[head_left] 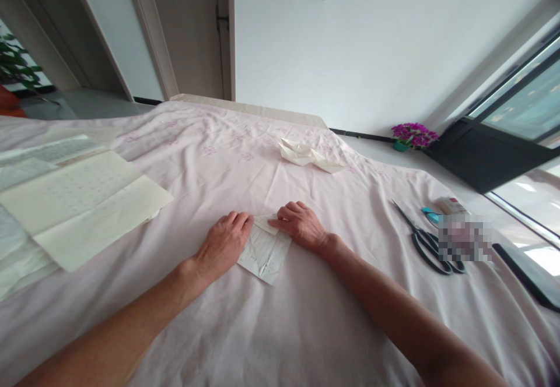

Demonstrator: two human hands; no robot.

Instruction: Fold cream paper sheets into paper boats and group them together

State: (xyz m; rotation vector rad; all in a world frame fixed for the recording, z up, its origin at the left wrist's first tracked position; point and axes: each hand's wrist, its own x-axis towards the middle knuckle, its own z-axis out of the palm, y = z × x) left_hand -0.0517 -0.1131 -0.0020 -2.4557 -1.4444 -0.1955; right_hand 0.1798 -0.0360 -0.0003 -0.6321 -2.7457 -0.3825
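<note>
A small folded sheet of paper (265, 254) with faint lines lies on the pink cloth between my hands. My left hand (225, 238) grips its left edge with curled fingers. On the upper right corner, my right hand (301, 225) is closed, its thumb and fingers pressed on a folded flap. Both hands rest low on the cloth, and my fingers hide parts of the paper's upper edges. Beyond them sits a folded paper boat (306, 157), touched by neither hand.
Sheets of paper (94, 200) are stacked at the left. Black-handled scissors (426, 244) lie at the right, near a small box (452, 206), a blurred patch and a dark flat object (527, 279). The wrinkled pink cloth (210, 329) covers the surface.
</note>
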